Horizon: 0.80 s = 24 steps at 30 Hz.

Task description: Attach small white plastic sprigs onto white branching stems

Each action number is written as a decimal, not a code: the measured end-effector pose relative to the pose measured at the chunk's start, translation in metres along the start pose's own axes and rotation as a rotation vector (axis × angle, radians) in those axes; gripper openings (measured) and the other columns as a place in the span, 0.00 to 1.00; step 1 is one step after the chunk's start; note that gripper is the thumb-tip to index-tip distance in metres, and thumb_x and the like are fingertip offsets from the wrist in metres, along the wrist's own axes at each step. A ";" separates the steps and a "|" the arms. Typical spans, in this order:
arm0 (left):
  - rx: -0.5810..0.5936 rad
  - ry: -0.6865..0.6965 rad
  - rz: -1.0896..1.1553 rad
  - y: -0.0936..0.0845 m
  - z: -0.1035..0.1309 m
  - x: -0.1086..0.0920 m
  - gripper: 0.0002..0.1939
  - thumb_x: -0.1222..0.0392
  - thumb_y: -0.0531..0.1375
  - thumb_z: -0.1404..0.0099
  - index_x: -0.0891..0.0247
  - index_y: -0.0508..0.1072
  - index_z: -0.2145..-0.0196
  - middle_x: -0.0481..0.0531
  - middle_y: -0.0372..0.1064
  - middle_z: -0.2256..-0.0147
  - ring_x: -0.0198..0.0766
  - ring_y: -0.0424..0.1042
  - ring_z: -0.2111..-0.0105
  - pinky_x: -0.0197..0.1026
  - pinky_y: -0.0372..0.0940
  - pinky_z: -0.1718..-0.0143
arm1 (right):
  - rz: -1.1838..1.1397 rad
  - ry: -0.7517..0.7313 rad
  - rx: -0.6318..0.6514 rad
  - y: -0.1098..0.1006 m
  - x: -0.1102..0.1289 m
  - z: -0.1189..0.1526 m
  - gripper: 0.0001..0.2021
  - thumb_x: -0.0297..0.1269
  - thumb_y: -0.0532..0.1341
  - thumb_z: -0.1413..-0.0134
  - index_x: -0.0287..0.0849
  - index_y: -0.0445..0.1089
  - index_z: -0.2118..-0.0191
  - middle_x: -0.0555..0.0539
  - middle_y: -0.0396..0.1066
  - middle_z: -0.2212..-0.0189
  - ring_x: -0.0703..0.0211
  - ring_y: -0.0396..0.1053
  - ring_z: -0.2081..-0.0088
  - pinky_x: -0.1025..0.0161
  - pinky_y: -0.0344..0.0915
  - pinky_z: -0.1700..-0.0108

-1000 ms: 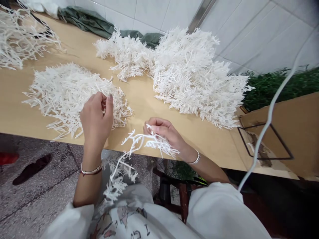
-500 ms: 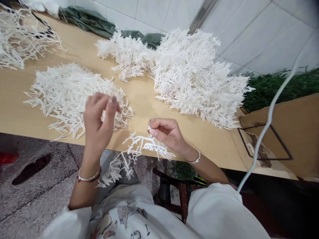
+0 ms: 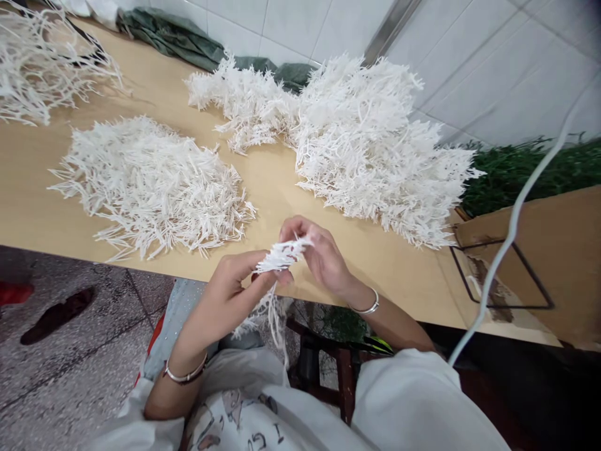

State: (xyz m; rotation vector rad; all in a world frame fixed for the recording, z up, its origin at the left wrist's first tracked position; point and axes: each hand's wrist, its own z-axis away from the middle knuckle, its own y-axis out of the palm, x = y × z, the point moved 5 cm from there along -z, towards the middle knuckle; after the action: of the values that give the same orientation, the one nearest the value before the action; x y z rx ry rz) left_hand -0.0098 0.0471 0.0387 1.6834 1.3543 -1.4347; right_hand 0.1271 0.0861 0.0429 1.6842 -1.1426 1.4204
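Near the table's front edge both hands meet at a white branched plastic sprig (image 3: 283, 255). My left hand (image 3: 239, 285) pinches it between thumb and fingers, and thin white strands hang below toward my lap. My right hand (image 3: 322, 254) is closed at the sprig's upper right end, its fingertips on the white tips. Just beyond my left hand lies a low pile of thin white pieces (image 3: 154, 185). A taller heap of white branched sprigs (image 3: 366, 144) spreads behind my right hand.
Loose white looped stems (image 3: 42, 62) lie at the table's far left. Dark green cloth (image 3: 169, 37) runs along the tiled wall. At right are a cardboard box (image 3: 539, 250), green artificial foliage (image 3: 530, 172), a black wire frame (image 3: 502, 275) and a hanging white cable (image 3: 507, 225).
My left hand has come from over the left pile to the sprig and taken hold of it. The sprig is now bunched together between both hands instead of spread below the right.
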 end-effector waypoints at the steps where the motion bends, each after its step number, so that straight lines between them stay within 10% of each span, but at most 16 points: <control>1: -0.008 -0.019 0.067 0.001 0.000 0.002 0.15 0.57 0.52 0.31 0.64 0.74 0.70 0.47 0.68 0.76 0.31 0.61 0.77 0.35 0.55 0.74 | 0.024 -0.043 0.002 0.000 0.002 0.001 0.21 0.57 0.55 0.43 0.41 0.67 0.62 0.51 0.62 0.72 0.66 0.59 0.74 0.67 0.59 0.71; 11: -0.041 -0.164 0.246 0.004 0.001 0.018 0.24 0.48 0.47 0.29 0.62 0.74 0.73 0.46 0.55 0.82 0.33 0.59 0.77 0.37 0.53 0.75 | 0.158 -0.195 0.096 0.010 0.013 0.003 0.09 0.36 0.57 0.38 0.40 0.67 0.70 0.51 0.66 0.76 0.65 0.66 0.73 0.64 0.64 0.66; 24: -0.215 -0.105 0.004 0.002 0.004 0.025 0.14 0.52 0.49 0.30 0.61 0.62 0.71 0.44 0.56 0.77 0.31 0.57 0.78 0.36 0.52 0.74 | 0.323 -0.186 -0.136 0.009 0.008 0.008 0.16 0.42 0.55 0.38 0.41 0.60 0.75 0.53 0.58 0.78 0.67 0.57 0.76 0.67 0.56 0.72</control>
State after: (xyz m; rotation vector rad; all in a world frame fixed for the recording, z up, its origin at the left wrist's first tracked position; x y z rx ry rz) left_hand -0.0119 0.0514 0.0137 1.4526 1.3922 -1.3055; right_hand 0.1224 0.0740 0.0491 1.6139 -1.6377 1.3568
